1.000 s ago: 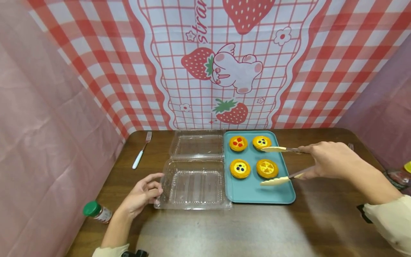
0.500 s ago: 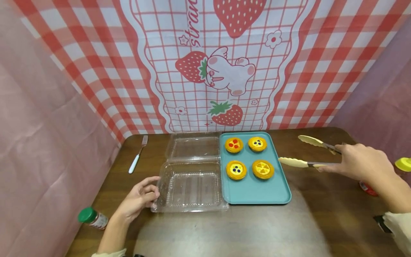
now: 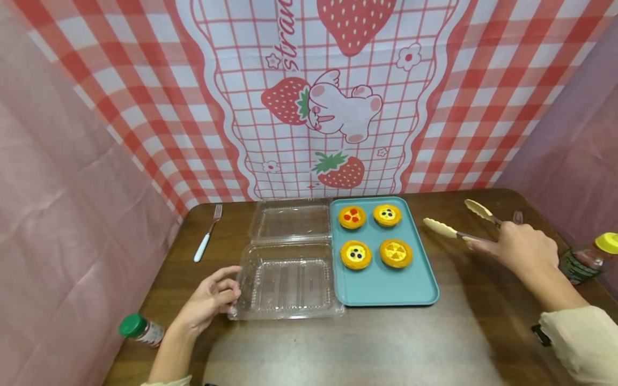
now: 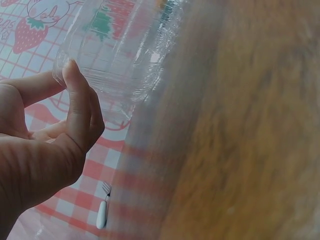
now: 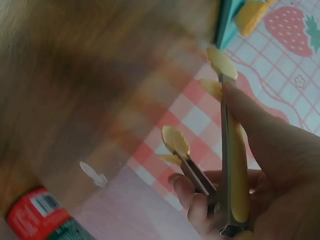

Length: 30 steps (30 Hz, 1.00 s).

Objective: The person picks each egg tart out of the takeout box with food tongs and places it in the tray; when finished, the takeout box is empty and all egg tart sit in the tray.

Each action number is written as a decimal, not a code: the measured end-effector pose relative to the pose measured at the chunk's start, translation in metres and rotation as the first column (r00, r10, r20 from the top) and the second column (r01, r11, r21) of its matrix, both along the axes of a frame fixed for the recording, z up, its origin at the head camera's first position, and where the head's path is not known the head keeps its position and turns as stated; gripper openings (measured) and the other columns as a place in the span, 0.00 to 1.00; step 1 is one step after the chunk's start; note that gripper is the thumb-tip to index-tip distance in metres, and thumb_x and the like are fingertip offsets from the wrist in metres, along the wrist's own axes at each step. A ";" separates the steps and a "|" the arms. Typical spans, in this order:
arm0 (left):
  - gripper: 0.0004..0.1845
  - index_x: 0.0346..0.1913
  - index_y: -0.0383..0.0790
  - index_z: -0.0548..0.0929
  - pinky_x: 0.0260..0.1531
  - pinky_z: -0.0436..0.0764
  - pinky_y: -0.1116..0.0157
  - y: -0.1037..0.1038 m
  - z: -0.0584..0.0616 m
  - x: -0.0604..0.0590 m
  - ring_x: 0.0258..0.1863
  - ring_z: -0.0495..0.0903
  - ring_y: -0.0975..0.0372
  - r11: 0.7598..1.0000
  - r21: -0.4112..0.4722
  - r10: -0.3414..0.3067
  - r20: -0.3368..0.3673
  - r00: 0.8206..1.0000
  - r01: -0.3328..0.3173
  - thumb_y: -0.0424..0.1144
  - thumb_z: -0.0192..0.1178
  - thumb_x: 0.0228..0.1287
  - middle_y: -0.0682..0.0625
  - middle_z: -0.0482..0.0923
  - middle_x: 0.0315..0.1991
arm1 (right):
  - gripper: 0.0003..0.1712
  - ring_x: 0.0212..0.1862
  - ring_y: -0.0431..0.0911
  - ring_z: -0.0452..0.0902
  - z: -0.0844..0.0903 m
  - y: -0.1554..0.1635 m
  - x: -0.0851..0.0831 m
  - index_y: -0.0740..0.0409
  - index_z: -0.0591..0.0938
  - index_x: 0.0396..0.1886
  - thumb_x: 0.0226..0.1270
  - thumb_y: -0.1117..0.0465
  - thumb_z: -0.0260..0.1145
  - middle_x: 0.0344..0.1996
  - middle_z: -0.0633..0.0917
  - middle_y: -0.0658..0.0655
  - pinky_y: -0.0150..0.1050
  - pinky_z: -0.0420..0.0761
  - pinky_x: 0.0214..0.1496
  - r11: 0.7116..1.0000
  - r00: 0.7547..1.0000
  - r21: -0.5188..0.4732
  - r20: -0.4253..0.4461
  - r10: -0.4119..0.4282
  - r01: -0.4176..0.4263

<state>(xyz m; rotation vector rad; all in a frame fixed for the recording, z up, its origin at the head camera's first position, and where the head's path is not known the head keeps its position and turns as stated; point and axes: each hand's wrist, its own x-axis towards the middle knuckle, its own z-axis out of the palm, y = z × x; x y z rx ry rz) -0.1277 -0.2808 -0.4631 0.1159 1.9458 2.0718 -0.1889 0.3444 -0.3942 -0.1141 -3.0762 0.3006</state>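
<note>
My right hand [image 3: 523, 246] grips tongs [image 3: 441, 229] with cream scalloped tips, spread apart over the table to the right of the teal tray [image 3: 386, 289]. In the right wrist view, thumb and fingers lie along both arms of the tongs [image 5: 231, 150]. Several tarts rest on the tray: a red-topped tart [image 3: 352, 217], two with dark berries [image 3: 387, 215], and one with orange wedges [image 3: 396, 253]. My left hand [image 3: 207, 300] pinches the left edge of a clear plastic clamshell container [image 3: 294, 313], which lies with its lid folded back. Thumb and finger meet on its edge [image 4: 61, 75] in the left wrist view.
A fork [image 3: 208, 233] with a pale handle lies at the left. A green-capped shaker [image 3: 142, 329] stands beside my left forearm. By my right wrist is a yellow-capped bottle [image 3: 586, 261], with another fork [image 3: 518, 217] behind. A checked cloth [image 3: 193, 107] hangs at the back.
My right hand has carried the tongs off the tray to the right, with nothing between the tips. My left hand stays on the container's edge. The head view has shifted slightly.
</note>
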 end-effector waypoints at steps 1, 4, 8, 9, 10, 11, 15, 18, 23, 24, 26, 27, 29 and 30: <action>0.34 0.70 0.24 0.57 0.24 0.80 0.71 0.000 0.000 0.000 0.29 0.75 0.67 1.000 0.001 0.003 0.000 1.000 -0.003 0.22 0.58 0.63 0.52 0.75 0.33 | 0.46 0.19 0.58 0.72 -0.002 -0.001 -0.001 0.60 0.75 0.18 0.47 0.18 0.62 0.16 0.75 0.62 0.49 0.67 0.12 1.000 1.000 -0.002 -0.002 -0.008 0.008; 0.33 0.69 0.25 0.59 0.24 0.80 0.71 0.001 0.002 0.000 0.29 0.75 0.66 1.000 0.010 0.008 -0.003 1.000 -0.008 0.22 0.58 0.62 0.51 0.75 0.33 | 0.46 0.18 0.59 0.72 -0.010 -0.002 -0.005 0.63 0.77 0.20 0.49 0.20 0.64 0.16 0.76 0.63 0.50 0.67 0.12 1.000 1.000 -0.012 -0.020 -0.020 0.020; 0.32 0.68 0.25 0.60 0.23 0.81 0.70 0.002 0.002 0.000 0.28 0.75 0.66 1.000 0.025 0.003 -0.007 1.000 -0.003 0.22 0.59 0.62 0.51 0.76 0.33 | 0.45 0.19 0.62 0.73 -0.021 -0.005 -0.008 0.65 0.76 0.20 0.52 0.22 0.64 0.16 0.76 0.65 0.52 0.67 0.12 0.999 0.999 -0.026 -0.030 -0.039 0.038; 0.31 0.68 0.25 0.61 0.23 0.81 0.70 0.002 0.002 0.000 0.28 0.75 0.66 1.000 0.030 -0.003 -0.011 1.000 0.003 0.22 0.58 0.62 0.51 0.76 0.34 | 0.46 0.19 0.62 0.73 -0.023 -0.006 -0.008 0.66 0.76 0.20 0.52 0.22 0.64 0.16 0.77 0.65 0.52 0.67 0.12 0.999 0.999 -0.029 -0.030 -0.042 0.042; 0.32 0.68 0.25 0.60 0.23 0.81 0.70 0.002 0.002 0.000 0.28 0.75 0.65 0.999 0.032 -0.006 -0.012 1.000 0.007 0.22 0.58 0.62 0.51 0.76 0.34 | 0.46 0.19 0.63 0.73 -0.026 -0.006 -0.008 0.66 0.76 0.20 0.53 0.23 0.63 0.16 0.76 0.65 0.52 0.67 0.12 0.998 0.999 -0.032 -0.027 -0.046 0.045; 0.32 0.68 0.25 0.60 0.23 0.82 0.70 0.002 0.002 0.000 0.28 0.75 0.65 0.999 0.032 -0.006 -0.010 1.000 0.006 0.22 0.58 0.62 0.51 0.76 0.33 | 0.46 0.19 0.63 0.73 -0.029 -0.007 -0.008 0.67 0.77 0.21 0.54 0.23 0.63 0.16 0.76 0.65 0.52 0.67 0.12 0.998 0.999 -0.035 -0.024 -0.048 0.047; 0.31 0.68 0.26 0.61 0.23 0.82 0.69 0.001 0.002 0.001 0.27 0.75 0.65 0.999 0.031 -0.005 -0.008 1.000 0.006 0.22 0.58 0.62 0.50 0.76 0.33 | 0.48 0.20 0.65 0.73 -0.038 -0.007 -0.007 0.71 0.77 0.25 0.56 0.24 0.62 0.16 0.76 0.68 0.53 0.68 0.12 0.998 0.999 -0.051 -0.014 -0.036 0.035; 0.31 0.67 0.26 0.61 0.23 0.82 0.69 0.001 0.003 0.000 0.28 0.75 0.65 1.000 0.025 -0.008 -0.010 1.000 0.008 0.21 0.58 0.62 0.50 0.75 0.33 | 0.45 0.21 0.67 0.74 -0.044 -0.007 -0.005 0.73 0.76 0.27 0.57 0.28 0.65 0.19 0.76 0.70 0.57 0.71 0.15 0.998 1.000 -0.056 -0.011 -0.001 0.000; 0.31 0.67 0.26 0.61 0.24 0.82 0.70 0.002 0.003 0.000 0.29 0.75 0.66 1.000 0.024 -0.016 -0.013 1.000 0.017 0.21 0.58 0.62 0.51 0.76 0.34 | 0.41 0.22 0.65 0.74 -0.044 -0.008 -0.001 0.72 0.74 0.26 0.59 0.32 0.66 0.20 0.77 0.69 0.59 0.73 0.19 0.998 0.999 -0.054 0.030 0.032 -0.030; 0.31 0.67 0.26 0.61 0.24 0.82 0.70 0.002 0.003 -0.001 0.29 0.75 0.66 1.000 0.022 -0.016 -0.012 1.000 0.016 0.22 0.58 0.62 0.51 0.76 0.33 | 0.40 0.22 0.64 0.74 -0.042 -0.008 0.000 0.71 0.74 0.26 0.59 0.32 0.66 0.20 0.77 0.69 0.59 0.73 0.19 0.998 0.998 -0.055 0.051 0.026 -0.023; 0.32 0.68 0.26 0.60 0.23 0.81 0.70 0.002 0.002 -0.001 0.28 0.75 0.66 1.000 0.014 -0.006 -0.002 1.000 0.006 0.22 0.59 0.62 0.51 0.76 0.33 | 0.39 0.23 0.62 0.74 -0.038 -0.010 0.002 0.68 0.74 0.25 0.59 0.33 0.66 0.20 0.76 0.68 0.57 0.72 0.18 0.998 0.995 -0.055 0.100 0.017 -0.012; 0.32 0.68 0.25 0.60 0.23 0.81 0.70 0.002 0.001 -0.001 0.28 0.75 0.66 1.000 0.010 -0.002 0.003 1.000 0.002 0.22 0.59 0.62 0.51 0.75 0.33 | 0.37 0.23 0.62 0.74 -0.037 -0.010 0.003 0.68 0.74 0.25 0.58 0.34 0.67 0.20 0.76 0.67 0.56 0.72 0.18 0.998 0.992 -0.056 0.123 0.019 -0.012; 0.33 0.69 0.25 0.59 0.23 0.81 0.70 0.001 0.001 0.000 0.28 0.75 0.66 1.000 0.003 0.006 0.014 1.000 -0.006 0.22 0.59 0.62 0.51 0.75 0.33 | 0.36 0.23 0.61 0.74 -0.035 -0.013 0.004 0.66 0.74 0.25 0.58 0.34 0.68 0.21 0.76 0.67 0.56 0.72 0.18 0.998 0.989 -0.054 0.147 0.024 -0.016; 0.33 0.69 0.25 0.58 0.23 0.81 0.70 0.001 0.000 0.000 0.28 0.75 0.66 1.000 0.001 0.009 0.020 1.000 -0.009 0.22 0.58 0.62 0.51 0.75 0.33 | 0.35 0.23 0.60 0.74 -0.035 -0.014 0.005 0.66 0.74 0.24 0.58 0.35 0.68 0.20 0.76 0.66 0.55 0.72 0.18 0.998 0.988 -0.054 0.150 0.032 -0.025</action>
